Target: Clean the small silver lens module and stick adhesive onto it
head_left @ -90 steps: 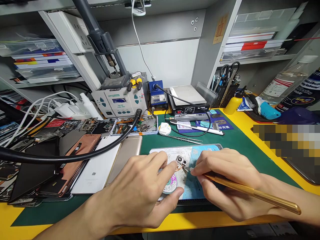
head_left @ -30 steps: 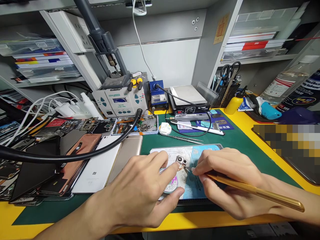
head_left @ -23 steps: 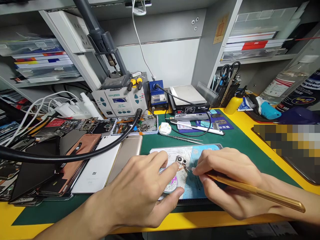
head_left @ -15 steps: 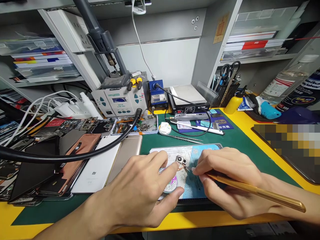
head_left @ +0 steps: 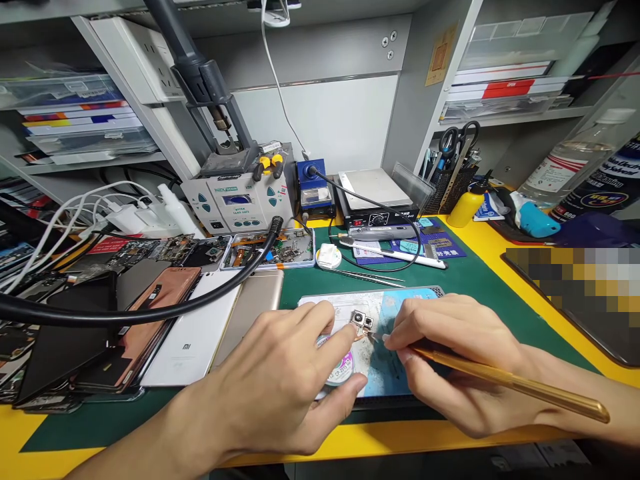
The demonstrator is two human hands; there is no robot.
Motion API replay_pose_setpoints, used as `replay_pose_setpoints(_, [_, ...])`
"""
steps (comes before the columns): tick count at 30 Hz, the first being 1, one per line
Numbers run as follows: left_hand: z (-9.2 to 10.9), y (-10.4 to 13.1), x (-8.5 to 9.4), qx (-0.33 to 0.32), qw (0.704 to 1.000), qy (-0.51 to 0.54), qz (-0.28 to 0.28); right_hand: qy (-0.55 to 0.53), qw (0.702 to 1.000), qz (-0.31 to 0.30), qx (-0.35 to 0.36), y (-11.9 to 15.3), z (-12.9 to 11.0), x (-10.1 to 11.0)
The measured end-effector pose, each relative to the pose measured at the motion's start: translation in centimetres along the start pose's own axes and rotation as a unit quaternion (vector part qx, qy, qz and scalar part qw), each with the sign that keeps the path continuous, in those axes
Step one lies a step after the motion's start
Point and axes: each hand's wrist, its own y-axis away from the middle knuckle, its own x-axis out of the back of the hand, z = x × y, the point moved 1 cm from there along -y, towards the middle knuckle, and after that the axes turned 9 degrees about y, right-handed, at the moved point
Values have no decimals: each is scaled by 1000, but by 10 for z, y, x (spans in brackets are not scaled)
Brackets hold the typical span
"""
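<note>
My left hand (head_left: 295,373) is curled around a round spool (head_left: 341,370) with a white and purple label, and its index fingertip presses at the small dual camera module (head_left: 361,319). The module lies on a grey and light-blue work pad (head_left: 395,381), its copper-coloured flex toward me. In my right hand (head_left: 455,353) a slim golden tool (head_left: 520,387) is pinched like a pen, its tip at the flex beside my left index finger. Part of the spool is hidden under my left hand.
Phones and a white phone back (head_left: 187,343) lie at left, under a thick black hose (head_left: 150,319). Behind the pad are tweezers (head_left: 365,277), a parts tray (head_left: 295,250) and a soldering station (head_left: 243,203). A yellow bottle (head_left: 466,205) stands at the back right.
</note>
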Motion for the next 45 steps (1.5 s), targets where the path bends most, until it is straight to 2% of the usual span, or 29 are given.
replay_pose_setpoints(24, [1,0,2,-11,1000,-16,14,-3,1000,-1,2,0,1,-1])
replay_pose_setpoints(45, [0,0,0,-7,1000,-11,4,2,1000,-1,2,4,2,-3])
